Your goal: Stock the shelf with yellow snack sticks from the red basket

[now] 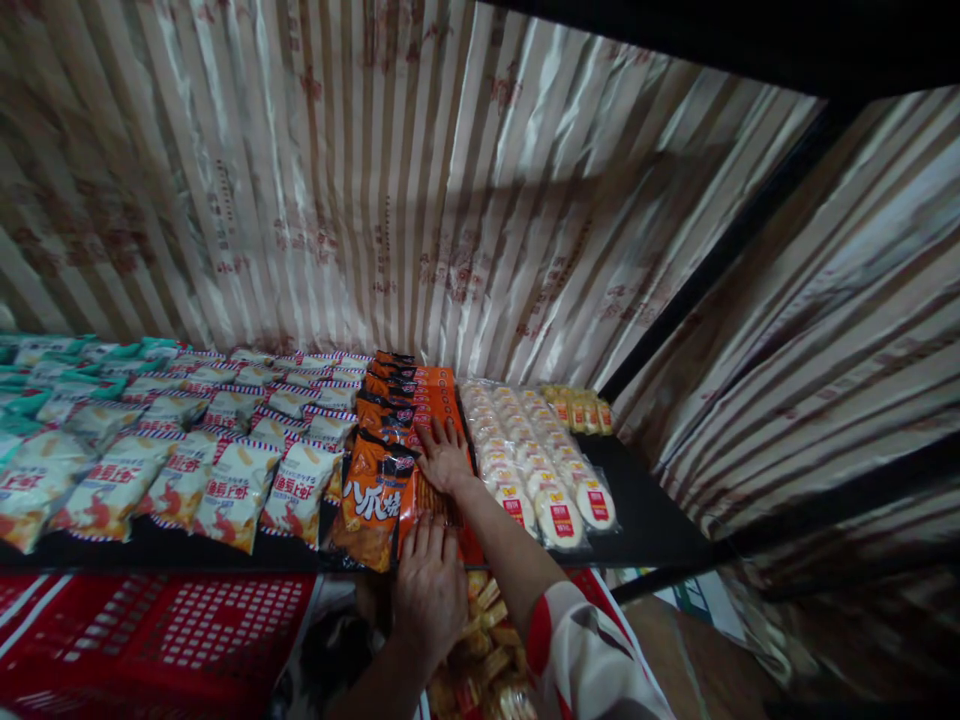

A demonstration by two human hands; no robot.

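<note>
A row of orange snack packets (405, 510) lies on a black shelf, overlapping from front to back. My right hand (444, 458) rests on the packets further back, palm down, with its fingers spread. Nearer the shelf's front edge, my left hand (431, 590) has its fingers stretched out over the lower end of the front orange packet. Neither hand is wrapped around anything. To the left of my hands stands a row of black-and-orange packets (373, 500). Clear-wrapped round white crackers (561, 515) lie in rows to the right, partly behind my right forearm.
Several white-and-red snack bags (236, 490) fill the shelf's left part, with green packets (22, 395) beyond them. Small yellow packets (577, 410) sit at the back right. Below are a red basket (225, 630) and wrapped snacks (487, 650). Striped sheeting (420, 180) hangs behind; a dark post (720, 250) slants at right.
</note>
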